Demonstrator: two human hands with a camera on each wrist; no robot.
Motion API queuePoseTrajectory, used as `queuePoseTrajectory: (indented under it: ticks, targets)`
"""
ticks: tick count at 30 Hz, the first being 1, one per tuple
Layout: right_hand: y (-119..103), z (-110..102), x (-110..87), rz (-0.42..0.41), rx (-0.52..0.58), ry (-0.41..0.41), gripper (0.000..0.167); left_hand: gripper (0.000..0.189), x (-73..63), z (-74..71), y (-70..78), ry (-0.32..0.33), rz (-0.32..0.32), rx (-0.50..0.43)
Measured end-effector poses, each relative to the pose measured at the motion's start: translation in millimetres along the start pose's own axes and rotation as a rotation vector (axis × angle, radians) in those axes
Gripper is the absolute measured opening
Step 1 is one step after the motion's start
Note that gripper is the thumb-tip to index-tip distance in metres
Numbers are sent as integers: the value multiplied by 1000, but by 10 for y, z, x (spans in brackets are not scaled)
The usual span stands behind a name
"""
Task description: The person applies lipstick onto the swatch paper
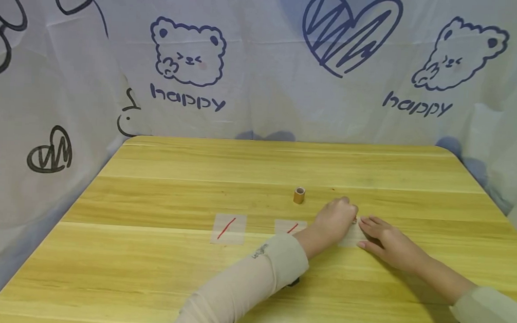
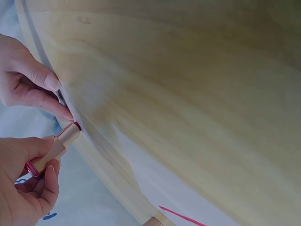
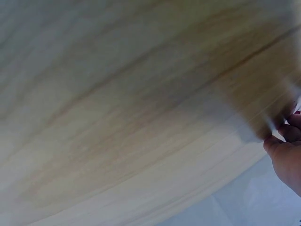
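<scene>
In the head view my left hand [image 1: 336, 217] reaches right across the table, and the left wrist view shows it pinching a lipstick [image 2: 55, 149] with a gold tube and red tip. That tip meets the edge of a translucent paper square [image 1: 348, 238], partly covered by my hands. Beside the square, my right hand [image 1: 390, 244] rests with its fingertips at the paper's right side, fingers extended. The right wrist view catches only part of this hand, at its right edge.
Two more squares, a left one [image 1: 237, 233] and a middle one [image 1: 281, 227], each bear a red slanted line; my left sleeve partly covers the middle one. A small gold cap [image 1: 299, 196] stands behind them. The wooden table [image 1: 147, 273] backs onto a white drawn-on cloth [image 1: 262, 83].
</scene>
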State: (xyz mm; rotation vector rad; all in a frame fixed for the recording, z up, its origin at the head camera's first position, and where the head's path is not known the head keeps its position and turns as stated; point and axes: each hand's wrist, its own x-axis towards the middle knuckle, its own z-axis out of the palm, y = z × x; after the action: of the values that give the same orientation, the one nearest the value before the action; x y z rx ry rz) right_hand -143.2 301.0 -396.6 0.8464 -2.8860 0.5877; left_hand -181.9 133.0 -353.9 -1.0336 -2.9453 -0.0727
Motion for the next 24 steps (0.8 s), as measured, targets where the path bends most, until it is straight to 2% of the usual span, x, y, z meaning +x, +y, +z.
queuePoseTrajectory:
  ticks: [8, 24]
  targets:
    - [-5, -8, 3, 8, -3, -4, 49, 17, -24, 15, -20, 37, 22, 8]
    - [-1, 2, 1, 2, -18, 7, 49, 20, -119, -9, -42, 37, 64, 27]
